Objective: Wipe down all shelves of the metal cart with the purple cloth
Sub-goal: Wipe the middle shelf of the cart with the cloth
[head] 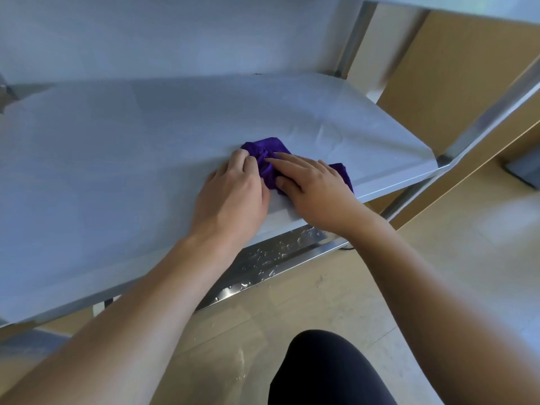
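Note:
A bunched purple cloth [266, 153] lies on the middle shelf [117, 159] of the metal cart, near its front right part. My left hand [233, 194] sits at the cloth's left side, its curled fingertips gripping the bunched fabric. Over the cloth's right part my right hand [312, 185] lies flat, fingers straight and pressing down. The hands hide much of the cloth.
Below, the bottom shelf [271, 258] shows water drops on shiny metal. The upper shelf's underside [175, 30] hangs close overhead. A metal upright [496, 103] stands at the right. Beyond lie tan floor and brown panels. My dark-clothed knee [324, 372] is at the bottom.

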`<state>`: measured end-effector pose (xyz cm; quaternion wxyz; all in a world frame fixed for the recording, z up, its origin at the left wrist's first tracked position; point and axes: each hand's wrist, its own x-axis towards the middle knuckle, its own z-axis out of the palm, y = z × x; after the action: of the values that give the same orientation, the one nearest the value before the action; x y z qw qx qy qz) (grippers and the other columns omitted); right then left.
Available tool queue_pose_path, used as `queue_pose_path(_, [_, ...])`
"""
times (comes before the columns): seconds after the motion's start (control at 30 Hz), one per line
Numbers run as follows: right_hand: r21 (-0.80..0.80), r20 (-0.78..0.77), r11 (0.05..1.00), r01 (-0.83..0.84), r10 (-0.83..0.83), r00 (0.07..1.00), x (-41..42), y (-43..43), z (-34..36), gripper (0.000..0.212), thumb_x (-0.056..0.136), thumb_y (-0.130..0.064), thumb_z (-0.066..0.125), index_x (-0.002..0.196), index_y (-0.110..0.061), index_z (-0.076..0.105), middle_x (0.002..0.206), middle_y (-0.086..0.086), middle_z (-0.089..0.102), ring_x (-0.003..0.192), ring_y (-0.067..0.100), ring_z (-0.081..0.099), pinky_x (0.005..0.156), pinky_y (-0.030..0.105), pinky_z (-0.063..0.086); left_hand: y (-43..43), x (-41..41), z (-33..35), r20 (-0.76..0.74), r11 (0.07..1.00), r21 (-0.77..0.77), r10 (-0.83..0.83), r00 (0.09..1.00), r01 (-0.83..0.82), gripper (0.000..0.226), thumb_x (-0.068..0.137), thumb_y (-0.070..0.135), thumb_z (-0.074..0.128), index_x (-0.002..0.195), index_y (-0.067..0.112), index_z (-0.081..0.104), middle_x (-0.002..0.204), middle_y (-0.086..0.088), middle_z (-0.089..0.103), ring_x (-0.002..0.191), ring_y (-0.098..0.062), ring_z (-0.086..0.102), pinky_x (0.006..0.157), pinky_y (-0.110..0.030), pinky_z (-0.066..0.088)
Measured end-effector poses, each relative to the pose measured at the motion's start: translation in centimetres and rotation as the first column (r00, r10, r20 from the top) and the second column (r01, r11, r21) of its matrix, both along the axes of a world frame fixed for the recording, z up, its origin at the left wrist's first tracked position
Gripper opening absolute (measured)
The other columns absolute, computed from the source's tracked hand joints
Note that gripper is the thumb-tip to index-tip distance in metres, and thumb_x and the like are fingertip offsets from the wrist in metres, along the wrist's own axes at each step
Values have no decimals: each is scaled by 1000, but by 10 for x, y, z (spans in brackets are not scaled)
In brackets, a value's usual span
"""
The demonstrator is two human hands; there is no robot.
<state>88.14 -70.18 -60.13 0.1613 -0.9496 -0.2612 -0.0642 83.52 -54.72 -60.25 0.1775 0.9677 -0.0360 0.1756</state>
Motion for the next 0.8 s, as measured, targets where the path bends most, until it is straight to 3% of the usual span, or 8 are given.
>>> queue_pose_path(0.13, [-5, 9, 999, 35, -35, 999, 13, -4, -1, 39, 102, -33, 38, 140, -42, 45, 149, -12, 43, 138, 16, 39, 113, 44, 28, -4, 1, -5, -13, 999, -38, -6, 1000, 5, 32, 92, 13, 50, 119, -3, 54, 128, -18, 53, 102, -39, 59, 84, -43, 46])
queue_pose_path(0.37, [-130, -113, 973, 193, -207, 972, 104, -13, 12, 43, 103, -35, 30, 145, -45, 32, 155, -7, 35, 140, 27, 34, 114, 44, 26, -8, 1, -8, 2, 1000, 11, -21, 1000, 21, 33, 85, 17, 42, 94, -5, 65, 109, -21, 63, 90, -37, 64, 77, -41, 51])
queue_pose_path(0.5, [-147, -172, 957, 251, -274, 946, 133, -9, 17, 44, 104, -33, 29, 147, -43, 30, 155, -7, 34, 141, 26, 32, 115, 42, 23, -11, 2, -8, 10, 1000, -3, -8, 1000, 8, 29, 89, 16, 44, 97, -4, 64, 114, -20, 61, 92, -37, 62, 79, -41, 48])
queue_pose_path(0.63, [-169, -168, 964, 206, -234, 958, 124, -8, 13, 46, 103, -32, 30, 148, -41, 29, 156, -9, 31, 142, 26, 31, 116, 46, 21, -9, 1, -7, 11, 1000, -21, -3, 1000, 4, 26, 92, 14, 48, 106, -4, 61, 117, -17, 56, 94, -36, 59, 81, -41, 45])
queue_pose_path(0.8, [-124, -137, 979, 161, -178, 974, 54, 5, 8, 46, 101, -31, 33, 146, -43, 32, 155, -10, 33, 141, 23, 33, 115, 45, 23, -9, 2, -6, 3, 1000, -21, -2, 1000, 2, 23, 92, 15, 49, 104, -1, 60, 116, -16, 55, 95, -36, 58, 81, -42, 44])
